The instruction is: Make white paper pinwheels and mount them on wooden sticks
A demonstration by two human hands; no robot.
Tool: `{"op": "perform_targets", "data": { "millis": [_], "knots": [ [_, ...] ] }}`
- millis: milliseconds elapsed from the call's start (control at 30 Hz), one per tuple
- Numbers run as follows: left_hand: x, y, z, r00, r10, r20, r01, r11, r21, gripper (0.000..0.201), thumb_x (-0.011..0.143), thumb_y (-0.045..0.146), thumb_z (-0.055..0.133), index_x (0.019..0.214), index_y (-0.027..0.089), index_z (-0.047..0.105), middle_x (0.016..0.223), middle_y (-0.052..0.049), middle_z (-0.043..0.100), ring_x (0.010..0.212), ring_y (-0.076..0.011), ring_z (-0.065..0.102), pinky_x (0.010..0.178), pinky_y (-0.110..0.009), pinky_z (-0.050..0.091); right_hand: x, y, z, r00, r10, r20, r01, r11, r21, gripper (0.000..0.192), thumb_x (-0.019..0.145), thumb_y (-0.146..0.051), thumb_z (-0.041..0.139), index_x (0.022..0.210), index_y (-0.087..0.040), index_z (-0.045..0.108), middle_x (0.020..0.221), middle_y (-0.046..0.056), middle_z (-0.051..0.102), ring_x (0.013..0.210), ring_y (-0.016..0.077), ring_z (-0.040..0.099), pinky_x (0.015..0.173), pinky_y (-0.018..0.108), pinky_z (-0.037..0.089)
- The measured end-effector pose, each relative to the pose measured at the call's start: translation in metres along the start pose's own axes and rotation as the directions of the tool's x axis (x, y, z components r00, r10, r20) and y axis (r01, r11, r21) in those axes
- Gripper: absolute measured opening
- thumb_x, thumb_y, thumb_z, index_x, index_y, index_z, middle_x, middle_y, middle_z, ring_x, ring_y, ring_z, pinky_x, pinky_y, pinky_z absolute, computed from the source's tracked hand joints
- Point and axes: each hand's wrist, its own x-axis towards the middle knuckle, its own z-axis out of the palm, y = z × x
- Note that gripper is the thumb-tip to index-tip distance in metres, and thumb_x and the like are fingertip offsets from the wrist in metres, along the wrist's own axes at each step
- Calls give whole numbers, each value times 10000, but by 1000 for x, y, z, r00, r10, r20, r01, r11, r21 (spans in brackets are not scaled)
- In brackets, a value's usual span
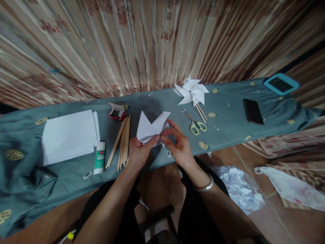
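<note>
Folded white paper (152, 128), cut into pointed flaps, sits in the middle of the long teal-covered table (228, 135), just above its near edge, pinched between both hands. Going down in size: the table runs left to right under a striped curtain; a stack of white sheets (68, 135) lies on the left, a finished paper pinwheel (192, 91) on sticks lies far right of centre, and a bundle of wooden sticks (122, 142) lies just left of the hands. Smaller yet are a dark phone (253, 111) on the right, yellow-handled scissors (195, 124) near the pinwheel, and a glue stick (100, 157) beside the sheets. The left hand (138, 152) grips the paper's lower corner, fingers closed on it; the right hand (177, 144) pinches a flap tip at the centre. The likely trouble here is a flap springing out of the pinch, or thin paper tearing at a cut if pulled too hard.
</note>
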Motion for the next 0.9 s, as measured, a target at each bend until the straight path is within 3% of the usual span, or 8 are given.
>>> {"op": "perform_targets", "data": {
  "millis": [333, 533, 633, 767, 900],
  "knots": [
    [2, 2, -2, 1000, 1, 1, -1, 998, 59, 265, 584, 357, 786, 762, 165, 740, 788, -51, 772, 769, -241, 719, 745, -350, 582, 3, 5, 3, 1000, 14, 28, -15, 999, 38, 141, 794, -369, 674, 797, -231, 642, 1409, 65, 540, 1367, 235, 453, 1157, 414, 302],
    [1, 6, -2, 1000, -16, 1, 16, 1000, 23, 245, 583, 320, 794, 763, 164, 739, 784, -60, 769, 764, -240, 718, 739, -359, 586, 4, 8, 4, 1000, -15, 17, 13, 998, 65, 165, 796, -345, 690, 889, -229, 621, 1399, 81, 545, 1320, 235, 496, 1141, 427, 324],
    [1, 8, -1, 999, -36, -6, 36, 999, -4, 226, 576, 291, 791, 752, 161, 738, 781, -64, 770, 757, -234, 719, 737, -355, 589, 4, 10, 4, 1000, -3, -13, 3, 997, 72, 269, 779, -357, 715, 996, -230, 619, 1433, 90, 513, 1317, 242, 492, 1136, 440, 340],
    [1, 8, -1, 999, -53, -13, 53, 999, -4, 234, 565, 291, 802, 743, 155, 736, 776, -69, 770, 748, -240, 721, 735, -367, 596, 5, 9, 5, 999, 24, -39, -20, 996, 91, 504, 760, -376, 735, 1214, -239, 563, 1341, 99, 585, 1227, 237, 557, 1098, 440, 401],
    [1, 5, -3, 999, -38, 5, 38, 999, 4, 248, 588, 313, 795, 772, 155, 741, 803, -69, 774, 783, -248, 726, 754, -369, 596, 6, 8, 6, 996, 47, -74, -37, 990, 134, 677, 701, -369, 784, 1303, -261, 496, 1338, 93, 587, 1198, 233, 576, 1074, 437, 434]
  ]
}}
